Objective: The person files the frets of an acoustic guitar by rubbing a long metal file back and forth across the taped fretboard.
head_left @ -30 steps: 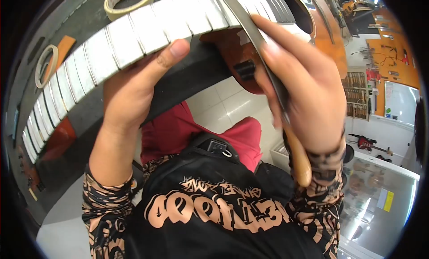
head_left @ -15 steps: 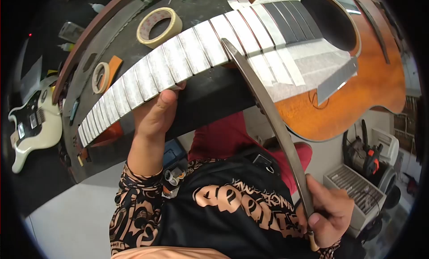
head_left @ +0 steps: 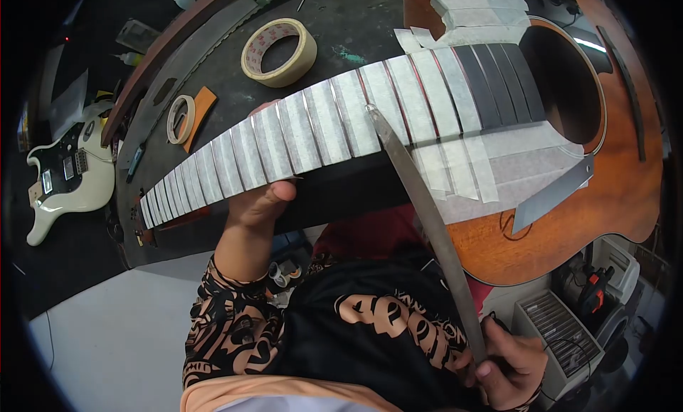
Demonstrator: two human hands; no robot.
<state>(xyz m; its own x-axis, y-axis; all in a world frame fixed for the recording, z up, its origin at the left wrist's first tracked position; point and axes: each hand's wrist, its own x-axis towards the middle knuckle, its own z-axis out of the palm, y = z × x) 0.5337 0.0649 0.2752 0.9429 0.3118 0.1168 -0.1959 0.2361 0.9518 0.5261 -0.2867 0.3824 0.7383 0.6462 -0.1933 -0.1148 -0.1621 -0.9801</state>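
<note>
An acoustic guitar (head_left: 562,241) lies across the bench, its fretboard (head_left: 284,138) covered in strips of white masking tape between the metal frets. My left hand (head_left: 260,202) wraps round the neck from below, the thumb at the near edge and part of the fingers beyond the far edge. In my right hand (head_left: 509,366), at the lower right, is the lower end of a long grey metal file (head_left: 434,227). The file's tip rests on the fretboard at a fret near the neck's body end. More tape covers the guitar top beside the fretboard, with a grey metal plate (head_left: 551,195) on it.
A large tape roll (head_left: 307,60) stands beyond the neck, and a smaller roll (head_left: 173,120) with an orange piece (head_left: 203,113) lies farther left. A white electric guitar (head_left: 85,174) is at the far left. A box of slim items (head_left: 558,334) sits at the lower right.
From across the neck, the file has swung down so that only its tip touches the fretboard. My right hand has moved down and right, away from the neck. The view has shifted too.
</note>
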